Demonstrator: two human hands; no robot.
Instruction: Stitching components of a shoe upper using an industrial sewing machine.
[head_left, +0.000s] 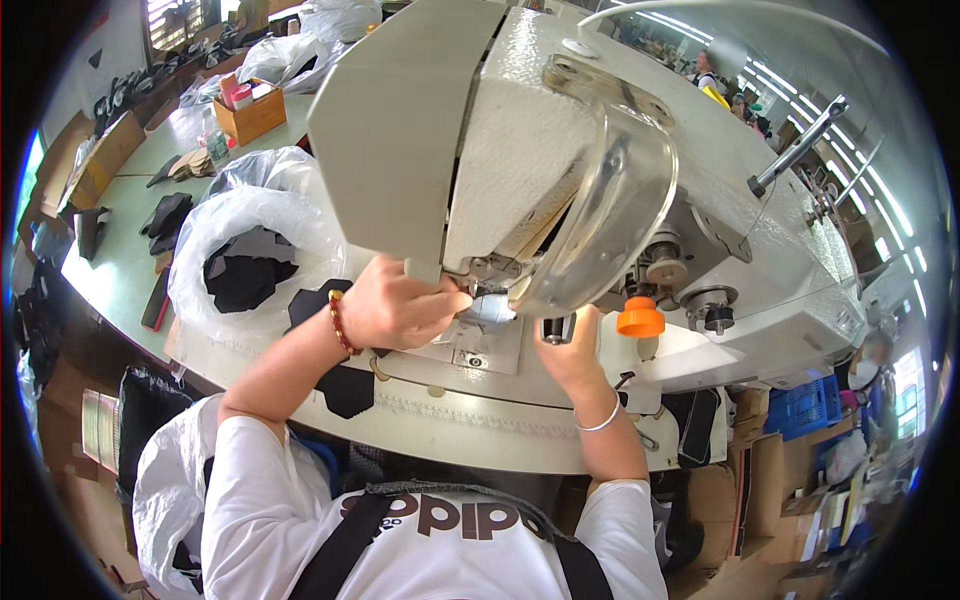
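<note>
A large light-grey sewing machine (pixel 520 150) fills the middle of the view. My left hand (pixel 395 305), with a beaded bracelet at its wrist, is closed in a pinch close to the needle area under the machine head. What its fingertips hold is too small to tell. My right hand (pixel 572 352), wearing a silver bangle, is on the other side of the needle area, partly hidden behind the clear plastic guard (pixel 615 220). Its fingers close around a short black handle (pixel 558 328). Between the hands is a pale bluish-white piece (pixel 490 310), and I cannot make out its kind.
An orange knob (pixel 641 318) sticks out right of my right hand. Black cut pieces (pixel 347 392) lie by my left forearm. A clear plastic bag (pixel 200 240) of black pieces stands at left, with a wooden box (pixel 250 115) behind. A blue crate (pixel 805 408) sits at right.
</note>
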